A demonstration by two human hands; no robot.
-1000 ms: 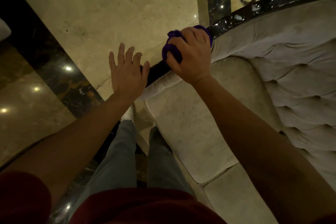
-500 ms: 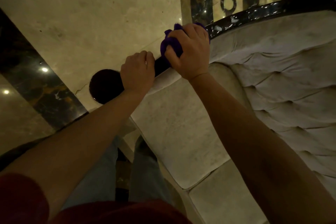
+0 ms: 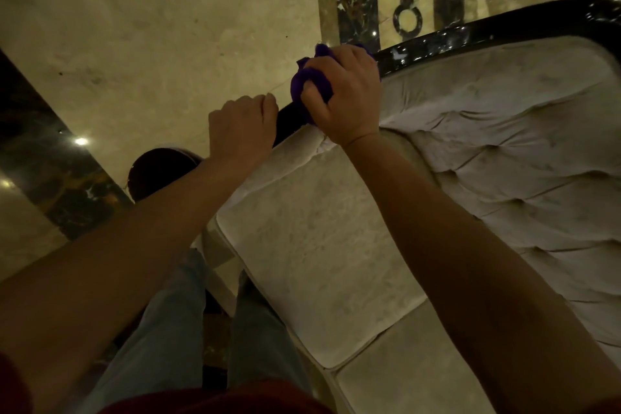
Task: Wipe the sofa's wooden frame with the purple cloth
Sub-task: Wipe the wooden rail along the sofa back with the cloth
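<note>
So the purple cloth [image 3: 311,86] is bunched up tight inside the right hand [image 3: 346,94], fingers curled closed around it, and it's pressed right onto the sofa's dark glossy wooden frame [image 3: 470,33] where the armrest rail curves up toward the back. Bits of purple are seen poking out above the knuckles and under the thumb. The left hand [image 3: 242,128] is wrapped over the same rail just beside the cloth, lower down the arm, fingers folded over the far edge in a closed grip on the wood. Further down, the frame's rounded end [image 3: 158,171] is partly hidden behind the left forearm. The pale seat cushion [image 3: 312,255] is seen below both arms, with the tufted backrest [image 3: 521,178] off to the right. Shiny cream marble floor [image 3: 151,27] with dark inlaid strips is seen behind everything. Blue jeans [image 3: 161,329] and a bit of red shirt [image 3: 235,403] are caught at the bottom edge.
</note>
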